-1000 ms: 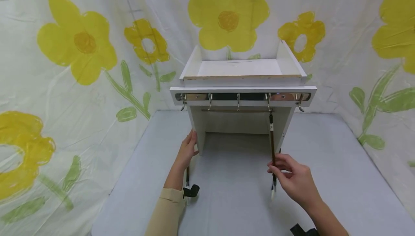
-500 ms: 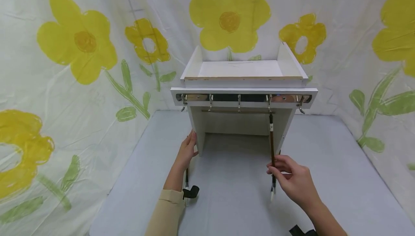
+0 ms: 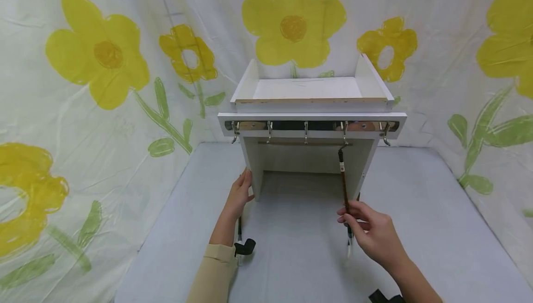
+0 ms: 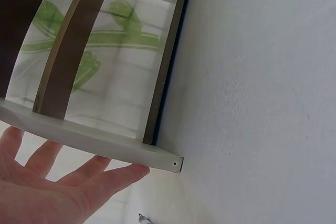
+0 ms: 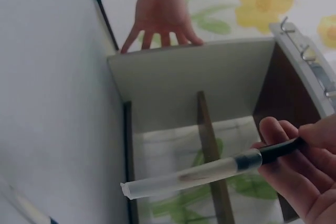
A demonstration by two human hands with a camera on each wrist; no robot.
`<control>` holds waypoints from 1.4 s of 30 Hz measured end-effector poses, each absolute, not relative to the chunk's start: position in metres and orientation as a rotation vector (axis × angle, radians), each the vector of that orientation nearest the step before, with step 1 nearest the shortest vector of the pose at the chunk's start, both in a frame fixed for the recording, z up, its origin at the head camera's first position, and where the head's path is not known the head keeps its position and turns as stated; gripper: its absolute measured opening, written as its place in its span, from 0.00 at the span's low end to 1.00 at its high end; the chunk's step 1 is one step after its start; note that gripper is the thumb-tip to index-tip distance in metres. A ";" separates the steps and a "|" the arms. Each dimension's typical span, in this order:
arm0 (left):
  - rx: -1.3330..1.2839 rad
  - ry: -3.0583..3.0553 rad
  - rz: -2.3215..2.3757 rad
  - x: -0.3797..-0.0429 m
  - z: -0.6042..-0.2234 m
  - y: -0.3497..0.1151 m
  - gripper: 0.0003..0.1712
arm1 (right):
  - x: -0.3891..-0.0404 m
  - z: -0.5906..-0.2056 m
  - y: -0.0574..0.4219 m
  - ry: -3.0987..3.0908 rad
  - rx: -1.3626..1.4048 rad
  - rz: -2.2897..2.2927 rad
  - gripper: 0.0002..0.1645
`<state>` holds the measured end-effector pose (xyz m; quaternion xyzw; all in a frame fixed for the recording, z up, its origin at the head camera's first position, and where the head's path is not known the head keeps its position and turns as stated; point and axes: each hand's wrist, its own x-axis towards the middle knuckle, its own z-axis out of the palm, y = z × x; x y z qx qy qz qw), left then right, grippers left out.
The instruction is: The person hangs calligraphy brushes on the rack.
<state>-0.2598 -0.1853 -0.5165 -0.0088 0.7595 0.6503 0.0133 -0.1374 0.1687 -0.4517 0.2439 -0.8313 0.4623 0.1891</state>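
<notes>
My right hand [image 3: 372,233] pinches the lower handle of a calligraphy brush [image 3: 343,185] below the fourth hook of the metal hook rail [image 3: 287,126]. The brush leans left at its top, where a small loop sits just under the hook; whether they touch I cannot tell. In the right wrist view a clear sleeve [image 5: 163,184] covers its bristles. My left hand [image 3: 238,194] rests against the left side panel of a white shelf unit [image 3: 310,107]; in the left wrist view its spread fingers [image 4: 118,178] press along that panel's outside.
Another brush [image 3: 240,229] lies on the table [image 3: 291,266] beside my left wrist. A further brush [image 5: 26,203] shows at the lower left of the right wrist view. A flowered sheet [image 3: 125,141] hangs behind the shelf unit.
The brush's top end has shifted left and slightly down from the fourth hook, so the brush tilts. My right hand has moved a little left. My left hand stays in place.
</notes>
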 end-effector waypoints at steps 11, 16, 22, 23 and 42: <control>-0.013 2.373 2.030 -0.259 -0.516 -0.185 0.39 | -0.141 -0.453 0.168 -2.325 0.725 1.289 0.24; -0.013 2.379 2.026 -0.260 -0.516 -0.185 0.38 | -0.141 -0.455 0.168 -2.327 0.689 1.304 0.24; -0.034 2.381 2.021 -0.259 -0.516 -0.186 0.38 | -0.145 -0.460 0.171 -2.340 0.686 1.326 0.25; -0.034 2.384 2.017 -0.259 -0.516 -0.186 0.39 | -0.145 -0.461 0.171 -2.339 0.694 1.322 0.26; -0.047 2.374 2.006 -0.258 -0.516 -0.186 0.39 | -0.168 -0.480 0.173 -2.369 0.666 1.262 0.22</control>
